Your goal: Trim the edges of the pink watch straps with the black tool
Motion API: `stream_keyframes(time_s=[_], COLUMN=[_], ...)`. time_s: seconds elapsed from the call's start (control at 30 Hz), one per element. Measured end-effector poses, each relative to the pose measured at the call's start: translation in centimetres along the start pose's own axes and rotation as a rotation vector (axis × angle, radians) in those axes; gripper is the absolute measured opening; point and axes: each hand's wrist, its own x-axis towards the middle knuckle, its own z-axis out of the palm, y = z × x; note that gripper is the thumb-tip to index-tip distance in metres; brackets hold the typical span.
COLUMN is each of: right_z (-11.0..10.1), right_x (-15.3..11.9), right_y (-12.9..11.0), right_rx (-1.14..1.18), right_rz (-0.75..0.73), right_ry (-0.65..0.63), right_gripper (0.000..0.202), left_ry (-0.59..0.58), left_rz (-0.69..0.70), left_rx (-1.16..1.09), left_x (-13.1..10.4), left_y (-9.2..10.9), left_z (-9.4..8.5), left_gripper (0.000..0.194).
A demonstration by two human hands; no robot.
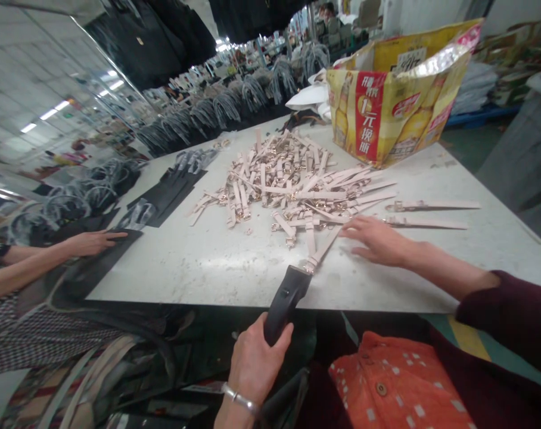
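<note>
In my left hand [257,351] I grip a black handheld tool [287,301], my fingers wrapped round its lower end. The tool's upper end meets the buckle end of a pale pink strap [326,250], just above the table's front edge. My right hand [373,241] has its fingertips closed on the other end of that strap; the thumb is partly hidden. Beyond lies a heap of pale pink straps with small metal buckles [283,173]. Two straps [435,205] lie apart, to the right of the heap.
A yellow beer-printed bag [386,113] stands at the table's back right. On the left, a co-worker's hand [94,243] rests on dark panels [167,199] with plastic-wrapped handles. Dark bags [140,42] hang overhead. A grey bin [525,143] stands at the right.
</note>
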Motion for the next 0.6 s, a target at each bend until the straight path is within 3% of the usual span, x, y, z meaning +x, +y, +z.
stream_keyframes(time_s=[0.13,0.27,0.43,0.6], right_z=[2.7,3.7,2.2,1.1], right_x=[4.6,5.7,4.5,0.2], right_y=[-3.7,-4.1,-4.5,-4.9], right_rx=[0.157,0.217,0.273,0.256], right_rz=[-0.196,-0.219,-0.063,0.088], right_ry=[-0.051,-0.053,0.013,-0.004], right_gripper=[0.029,0.015,0.012,0.018], left_ry=[0.010,0.013,0.016,-0.003], left_rz=[0.024,0.028,0.019,0.063], left_rx=[-0.016,-0.026,-0.030,-0.033], left_x=[-0.1,-0.3,-0.2,-0.1], left_y=[0.0,-0.1,-0.2,0.2], left_z=[0.4,0.5,0.7,1.0], left_gripper=[0.030,0.029,0.027,0.026])
